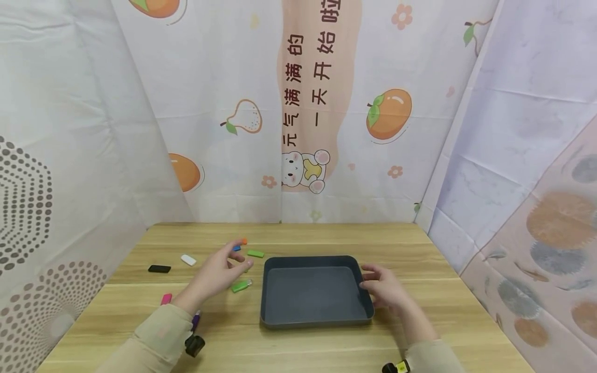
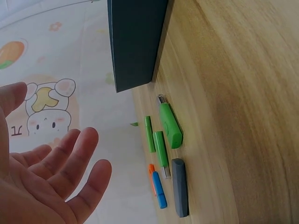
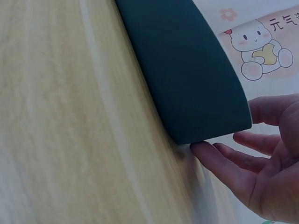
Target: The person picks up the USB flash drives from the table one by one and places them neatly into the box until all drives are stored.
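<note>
A dark grey rectangular tray (image 1: 317, 292) lies flat on the table. At its right side my right hand (image 1: 384, 287) grips the wall, thumb over the rim and fingers against the outside, as the right wrist view shows of the tray wall (image 3: 187, 74). My left hand (image 1: 218, 272) hovers left of the tray, fingers loosely spread and holding nothing. Beneath and beside it lie USB sticks: a green one (image 1: 242, 286) with a metal plug, another green one (image 1: 255, 254), a blue one (image 2: 160, 190), an orange one (image 1: 244, 241) and a dark grey one (image 2: 180, 186).
Farther left lie a white stick (image 1: 188, 260) and a black stick (image 1: 159, 269). A pink stick (image 1: 166, 299) and a purple stick (image 1: 196, 321) are partly covered by the left arm. Printed curtains (image 1: 233, 171) hang behind the wooden table (image 1: 420, 243).
</note>
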The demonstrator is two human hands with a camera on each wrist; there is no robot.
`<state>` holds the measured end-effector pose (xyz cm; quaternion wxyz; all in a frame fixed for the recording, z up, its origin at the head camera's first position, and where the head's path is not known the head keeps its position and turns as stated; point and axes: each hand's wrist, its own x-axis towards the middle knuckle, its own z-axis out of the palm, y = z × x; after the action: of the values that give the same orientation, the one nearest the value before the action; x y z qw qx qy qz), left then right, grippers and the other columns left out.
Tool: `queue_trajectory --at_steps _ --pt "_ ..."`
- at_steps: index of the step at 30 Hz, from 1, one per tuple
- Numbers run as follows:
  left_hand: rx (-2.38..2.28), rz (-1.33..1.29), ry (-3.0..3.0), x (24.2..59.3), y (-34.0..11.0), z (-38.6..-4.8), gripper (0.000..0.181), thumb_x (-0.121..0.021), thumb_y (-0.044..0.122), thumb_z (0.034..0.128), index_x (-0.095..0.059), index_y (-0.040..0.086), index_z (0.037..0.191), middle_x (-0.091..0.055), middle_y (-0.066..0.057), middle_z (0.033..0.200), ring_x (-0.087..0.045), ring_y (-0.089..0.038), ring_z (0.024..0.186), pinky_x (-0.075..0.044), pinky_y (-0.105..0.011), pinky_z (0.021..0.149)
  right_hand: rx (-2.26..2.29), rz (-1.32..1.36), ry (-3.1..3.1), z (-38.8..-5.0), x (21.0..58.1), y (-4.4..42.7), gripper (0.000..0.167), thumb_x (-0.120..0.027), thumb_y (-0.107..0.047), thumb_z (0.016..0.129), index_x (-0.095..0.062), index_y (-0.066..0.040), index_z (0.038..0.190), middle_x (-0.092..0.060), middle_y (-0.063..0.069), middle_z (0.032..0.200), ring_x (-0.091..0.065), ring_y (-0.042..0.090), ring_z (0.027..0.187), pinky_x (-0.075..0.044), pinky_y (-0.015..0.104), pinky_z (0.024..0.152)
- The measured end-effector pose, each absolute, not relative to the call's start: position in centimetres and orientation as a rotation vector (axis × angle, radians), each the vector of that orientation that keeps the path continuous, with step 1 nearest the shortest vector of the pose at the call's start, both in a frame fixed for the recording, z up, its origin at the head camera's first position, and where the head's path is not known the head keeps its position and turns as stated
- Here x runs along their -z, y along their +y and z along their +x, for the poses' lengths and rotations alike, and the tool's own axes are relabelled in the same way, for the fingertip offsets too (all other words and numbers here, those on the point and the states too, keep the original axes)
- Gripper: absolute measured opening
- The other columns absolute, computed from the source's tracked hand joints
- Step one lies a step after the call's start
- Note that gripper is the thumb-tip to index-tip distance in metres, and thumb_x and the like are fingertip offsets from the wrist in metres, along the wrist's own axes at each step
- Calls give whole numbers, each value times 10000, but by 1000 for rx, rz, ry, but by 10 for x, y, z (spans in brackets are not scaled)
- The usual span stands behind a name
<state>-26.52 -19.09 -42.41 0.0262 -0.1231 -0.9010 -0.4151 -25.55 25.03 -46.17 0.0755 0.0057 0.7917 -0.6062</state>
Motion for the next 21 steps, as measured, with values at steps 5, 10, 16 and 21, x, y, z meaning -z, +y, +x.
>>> queue_trajectory --at_steps 5,10,16,21 --pt "1307 -386 -2770 425 -192 -266 722 -672 548 943 -442 156 1505 -668 -54 1147 -627 -167 801 -518 -357 704 1807 1 2365 -256 464 250 586 -622 63 905 -469 11 1469 -548 310 1290 -649 363 1006 -582 542 620" --pt "1282 -415 -2788 428 -194 -265 730 -684 528 943 -424 167 1521 -663 -19 1103 -629 -149 775 -519 -343 690 1793 7 2363 -258 468 251 581 -606 68 908 -485 -15 1471 -580 264 1246 -652 317 947 -583 530 610" --pt "1286 -448 -2748 417 -194 -266 708 -688 495 952 -432 149 1515 -661 -42 1170 -626 -177 887 -522 -353 725 1805 23 2374 -257 469 252 578 -597 73 903 -494 -19 1465 -583 248 1214 -643 308 917 -582 531 598" --pt "1189 -470 -2736 400 -198 -269 737 -653 539 959 -404 151 1535 -615 -85 1294 -615 -210 1017 -528 -357 755 1782 0 2377 -257 466 252 575 -596 65 915 -482 -18 1472 -579 254 1221 -640 304 917 -583 522 600"
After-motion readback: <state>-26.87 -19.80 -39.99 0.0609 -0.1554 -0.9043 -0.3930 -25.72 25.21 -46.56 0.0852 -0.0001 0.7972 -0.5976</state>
